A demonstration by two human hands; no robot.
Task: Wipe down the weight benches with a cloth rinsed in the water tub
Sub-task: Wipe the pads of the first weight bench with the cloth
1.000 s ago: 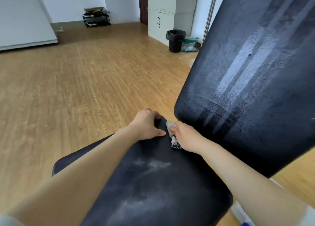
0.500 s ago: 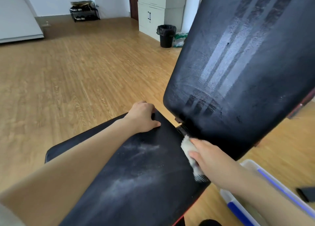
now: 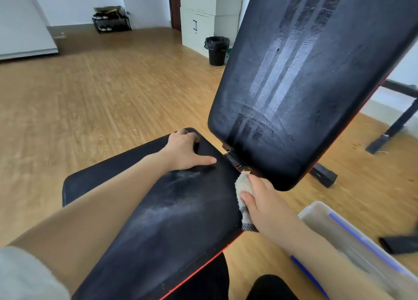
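A black weight bench fills the view: its flat seat pad (image 3: 181, 220) bears pale dusty smears, and its raised back pad (image 3: 305, 85) shows vertical streaks. My left hand (image 3: 184, 149) lies flat on the seat's far corner, fingers spread, holding nothing. My right hand (image 3: 263, 200) presses a crumpled pale cloth (image 3: 242, 187) against the seat's right edge, close to the hinge below the back pad. A clear plastic water tub (image 3: 339, 229) with blue trim stands on the floor at the lower right, partly behind my right forearm.
Wooden floor (image 3: 79, 107) stretches to the left and back. A black waste bin (image 3: 216, 50) stands by pale cabinets (image 3: 199, 17). A low shoe rack (image 3: 111, 21) sits at the far wall. The bench's black frame legs (image 3: 323, 175) reach out on the right.
My right hand has slid the cloth from the seat's far end, along the gap by the hinge, to the seat's right edge. My left hand stays planted. The view has shifted right, showing the tub.
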